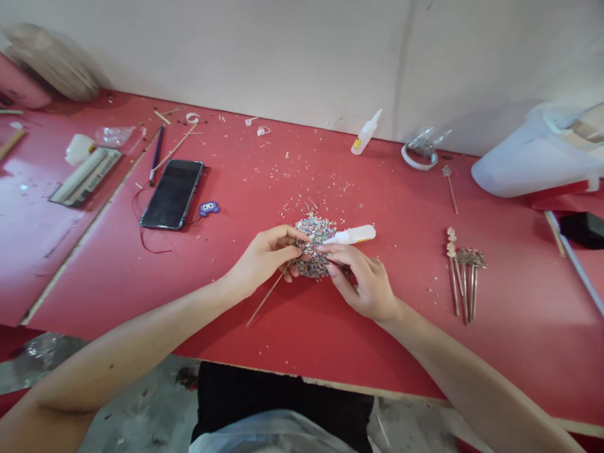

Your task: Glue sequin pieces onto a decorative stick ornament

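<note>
My left hand (276,253) pinches the decorated head of a hair stick, whose thin metal shaft (264,304) slants down toward the table's front edge. Opposite it, my right hand (363,277) has its fingers curled in at the ornament, the thumb and forefinger close together; what lies between them is too small to tell. Beneath both hands spreads a heap of small glittering stones (314,226), partly covered by my fingers. A white glue bottle (361,234) rests on its side just beyond my right hand, its nozzle toward the heap.
Several finished-looking hair sticks (465,277) lie at the right, below a single one (450,189). Farther back are another glue bottle (367,133), a roll of tape (419,157) and a white bucket (514,154). To the left sit a phone (172,194), a purple charm (209,208) and a brush (157,151).
</note>
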A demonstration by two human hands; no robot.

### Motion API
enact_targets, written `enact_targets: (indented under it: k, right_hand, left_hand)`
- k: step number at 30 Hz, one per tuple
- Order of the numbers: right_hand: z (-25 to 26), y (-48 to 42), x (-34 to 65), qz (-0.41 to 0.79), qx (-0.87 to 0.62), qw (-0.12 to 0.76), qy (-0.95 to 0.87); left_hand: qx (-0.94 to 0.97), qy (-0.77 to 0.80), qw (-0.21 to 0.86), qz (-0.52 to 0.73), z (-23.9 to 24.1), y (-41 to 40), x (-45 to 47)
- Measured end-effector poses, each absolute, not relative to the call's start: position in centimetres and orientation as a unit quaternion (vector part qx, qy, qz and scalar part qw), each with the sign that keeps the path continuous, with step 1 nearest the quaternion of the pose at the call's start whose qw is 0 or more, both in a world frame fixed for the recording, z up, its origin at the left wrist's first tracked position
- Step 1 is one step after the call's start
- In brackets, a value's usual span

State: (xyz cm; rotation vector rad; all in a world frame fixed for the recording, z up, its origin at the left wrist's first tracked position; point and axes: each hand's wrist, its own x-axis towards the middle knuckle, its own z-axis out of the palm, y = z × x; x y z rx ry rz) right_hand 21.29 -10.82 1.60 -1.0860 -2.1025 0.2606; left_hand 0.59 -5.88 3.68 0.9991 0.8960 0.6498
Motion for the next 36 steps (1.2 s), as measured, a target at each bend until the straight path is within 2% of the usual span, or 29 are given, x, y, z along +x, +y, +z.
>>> enact_targets:
  k: [12,19,36]
  right_hand:
    - [1.4,-10.8,21.4,0.12,-0.432,0.364,-0.816]
    - [0.8,-10.7,21.8,0.106,-0.508,0.355,-0.778]
    - [1.3,-10.2,22.0,-0.063,-0.38,0.32,-0.866]
  left_hand:
    - [0.491,0.408,0.713,0.288,3.1,-5.9,0.6]
    - [0.535,0.374,0.708,0.271,2.6,-5.9,0.5]
    - [0.586,0.337,0.697,0.237,2.8,-5.8,-0.1]
